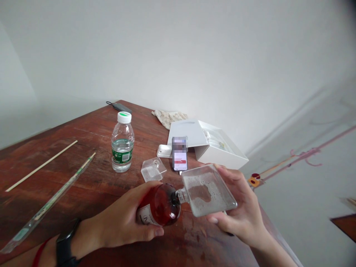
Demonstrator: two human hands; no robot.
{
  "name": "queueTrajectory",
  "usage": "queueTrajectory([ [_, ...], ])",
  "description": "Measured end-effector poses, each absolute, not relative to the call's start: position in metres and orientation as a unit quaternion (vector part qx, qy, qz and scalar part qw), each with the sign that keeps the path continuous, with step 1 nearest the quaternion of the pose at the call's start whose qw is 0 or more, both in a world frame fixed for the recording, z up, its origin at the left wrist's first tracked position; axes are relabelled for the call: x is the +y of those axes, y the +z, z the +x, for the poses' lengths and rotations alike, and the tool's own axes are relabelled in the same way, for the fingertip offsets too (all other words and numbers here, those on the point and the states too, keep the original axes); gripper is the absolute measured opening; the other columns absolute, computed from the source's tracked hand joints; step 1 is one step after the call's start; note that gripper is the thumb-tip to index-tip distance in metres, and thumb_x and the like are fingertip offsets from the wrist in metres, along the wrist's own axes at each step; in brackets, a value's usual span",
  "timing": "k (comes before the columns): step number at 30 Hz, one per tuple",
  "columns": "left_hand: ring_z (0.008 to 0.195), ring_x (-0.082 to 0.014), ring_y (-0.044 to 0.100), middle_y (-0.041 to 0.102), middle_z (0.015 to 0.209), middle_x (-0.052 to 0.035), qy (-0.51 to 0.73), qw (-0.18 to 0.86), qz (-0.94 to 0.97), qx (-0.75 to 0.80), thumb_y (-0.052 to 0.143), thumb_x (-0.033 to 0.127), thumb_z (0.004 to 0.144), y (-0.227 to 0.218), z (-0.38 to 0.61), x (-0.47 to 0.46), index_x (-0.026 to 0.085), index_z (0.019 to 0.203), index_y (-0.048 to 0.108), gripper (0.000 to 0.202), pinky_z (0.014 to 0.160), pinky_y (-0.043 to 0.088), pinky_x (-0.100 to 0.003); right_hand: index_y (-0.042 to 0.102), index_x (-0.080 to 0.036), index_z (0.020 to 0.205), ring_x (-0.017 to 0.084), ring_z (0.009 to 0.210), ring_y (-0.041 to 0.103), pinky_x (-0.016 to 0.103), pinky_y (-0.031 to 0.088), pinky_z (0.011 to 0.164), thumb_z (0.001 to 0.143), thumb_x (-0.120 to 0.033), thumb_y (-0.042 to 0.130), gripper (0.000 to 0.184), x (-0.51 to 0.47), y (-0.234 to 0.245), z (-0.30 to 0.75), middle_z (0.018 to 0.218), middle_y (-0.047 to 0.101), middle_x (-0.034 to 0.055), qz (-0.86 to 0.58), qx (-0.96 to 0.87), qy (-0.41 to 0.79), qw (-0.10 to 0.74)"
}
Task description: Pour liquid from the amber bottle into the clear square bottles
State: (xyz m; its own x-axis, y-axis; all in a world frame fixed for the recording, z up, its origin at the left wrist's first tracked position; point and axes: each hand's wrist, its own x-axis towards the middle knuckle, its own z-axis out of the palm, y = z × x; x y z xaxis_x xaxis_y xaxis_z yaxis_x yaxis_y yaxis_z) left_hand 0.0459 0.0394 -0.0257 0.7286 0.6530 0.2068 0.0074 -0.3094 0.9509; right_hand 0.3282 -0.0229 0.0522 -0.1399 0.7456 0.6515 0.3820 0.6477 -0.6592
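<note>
Over the near right of a worn wooden table, an amber bottle is gripped by the closed fingers of the left hand, held neck to neck with a flat clear bottle of foamy liquid, which is clasped by the right hand.

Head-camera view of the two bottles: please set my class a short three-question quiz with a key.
1. Which hand holds the reddish-brown bottle?
2. True or false: the flat clear bottle meets the reddish-brown bottle neck to neck.
3. Fill the gap: the smartphone lies in front of an open white ____.

Key: 1. left hand; 2. true; 3. box
</note>
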Motion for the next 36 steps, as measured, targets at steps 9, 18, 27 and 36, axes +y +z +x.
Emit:
queueTrajectory([
  [9,0.135,-0.039,0.063,0.061,0.154,-0.0154,0.3,0.559,0.742,0.217,0.091,0.047,0.082,-0.028,0.046,0.039,0.023,0.157,0.047,0.09,0.114,0.054,-0.05,0.064,-0.037,0.147,0.025,0.126,0.073,0.032,0.062,0.107,0.078,-0.056,0.093,0.077,-0.023,0.049,0.334,0.138,0.07,0.0037,-0.402,-0.74,0.122,0.525],
  [18,0.125,-0.034,0.069,0.068,0.144,-0.01,0.304,0.549,0.755,0.191,0.09,0.044,0.085,-0.023,0.047,0.041,0.027,0.149,0.052,0.077,0.108,0.056,-0.045,0.062,-0.039,0.148,0.025,0.129,0.071,0.035,0.06,0.109,0.078,-0.054,0.093,0.077,-0.024,0.053,0.334,0.139,0.071,0.0026,-0.399,-0.748,0.136,0.512],
  [27,0.116,-0.0318,0.071,0.07,0.137,-0.0095,0.302,0.559,0.754,0.169,0.087,0.047,0.086,-0.021,0.048,0.042,0.025,0.142,0.057,0.068,0.104,0.059,-0.044,0.063,-0.037,0.147,0.024,0.129,0.07,0.032,0.059,0.109,0.076,-0.052,0.096,0.081,-0.027,0.054,0.335,0.138,0.073,0.0035,-0.392,-0.753,0.147,0.508],
  [36,0.123,-0.0353,0.069,0.068,0.142,-0.011,0.303,0.538,0.761,0.198,0.091,0.05,0.08,-0.031,0.045,0.039,0.026,0.15,0.052,0.084,0.109,0.057,-0.048,0.062,-0.033,0.148,0.029,0.125,0.073,0.041,0.064,0.105,0.077,-0.05,0.096,0.08,-0.03,0.058,0.334,0.136,0.074,0.0087,-0.365,-0.771,0.148,0.501],
])
